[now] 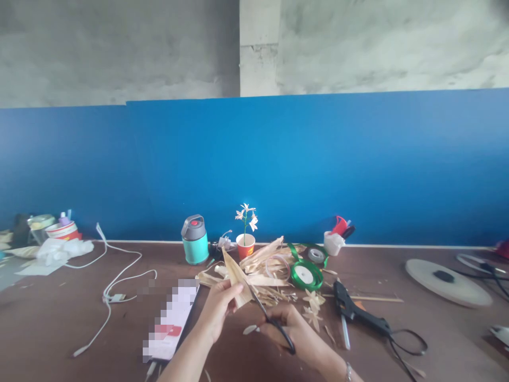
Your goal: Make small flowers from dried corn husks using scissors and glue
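Observation:
My left hand (220,305) is closed on a pale dried corn husk piece (235,270), pinching its lower part so that it points up. In my right hand (292,329) is a pair of scissors (281,333) with black handles, its blades angled toward the husk's right edge. Whether the blades touch the husk I cannot tell. Behind my hands lies a pile of dried husk strips (266,260). Husk flowers (314,301) lie to the right of the pile. A stem with pale flowers (246,217) stands in a red paper cup (245,246).
A glue gun (358,310) and a green ribbon spool (307,275) lie right of the hands. A phone (175,321) is at left, beside a white cable (106,292). A teal flask (195,246) stands behind. A round disc (447,284) lies at far right.

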The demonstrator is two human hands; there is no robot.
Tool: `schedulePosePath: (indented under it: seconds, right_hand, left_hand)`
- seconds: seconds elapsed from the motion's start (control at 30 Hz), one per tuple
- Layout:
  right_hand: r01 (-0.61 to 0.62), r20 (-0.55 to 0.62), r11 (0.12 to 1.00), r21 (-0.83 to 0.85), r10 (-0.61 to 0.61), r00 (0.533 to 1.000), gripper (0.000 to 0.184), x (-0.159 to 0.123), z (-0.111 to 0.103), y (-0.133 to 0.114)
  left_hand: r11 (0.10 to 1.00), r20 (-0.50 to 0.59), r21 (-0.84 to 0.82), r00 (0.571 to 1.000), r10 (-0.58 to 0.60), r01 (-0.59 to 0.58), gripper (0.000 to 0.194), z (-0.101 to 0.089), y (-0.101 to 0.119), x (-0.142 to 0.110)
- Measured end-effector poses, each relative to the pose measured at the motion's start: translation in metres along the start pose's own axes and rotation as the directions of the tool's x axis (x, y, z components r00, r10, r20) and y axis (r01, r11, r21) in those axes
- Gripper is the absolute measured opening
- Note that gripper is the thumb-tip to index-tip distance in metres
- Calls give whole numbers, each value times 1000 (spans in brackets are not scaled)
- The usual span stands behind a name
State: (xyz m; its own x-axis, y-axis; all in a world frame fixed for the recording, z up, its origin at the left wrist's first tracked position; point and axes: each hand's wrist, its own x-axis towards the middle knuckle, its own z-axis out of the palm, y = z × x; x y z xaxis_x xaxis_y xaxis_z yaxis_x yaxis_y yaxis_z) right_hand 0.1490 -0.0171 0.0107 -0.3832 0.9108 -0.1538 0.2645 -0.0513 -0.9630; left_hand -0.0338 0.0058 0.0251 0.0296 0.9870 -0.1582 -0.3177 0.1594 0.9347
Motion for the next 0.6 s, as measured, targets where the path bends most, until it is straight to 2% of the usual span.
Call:
schedulePosePath:
  seconds: [0.1,0.3,0.6]
  right_hand:
    - [-13,-2,1000,-28,13,1000,34,-2,-1,-4]
    - [37,28,998,-60,-36,999,32,-3,-4,-5]
    - [9,62,999,-46,-6,998,28,-5,-6,-11]
  left_hand:
    - [1000,30,14,999,13,-14,32,-3,-1,2]
    - [999,61,32,998,11,-13,31,-5,2,1]
    - [997,127,79,992,-19,9,38,-13,0,7]
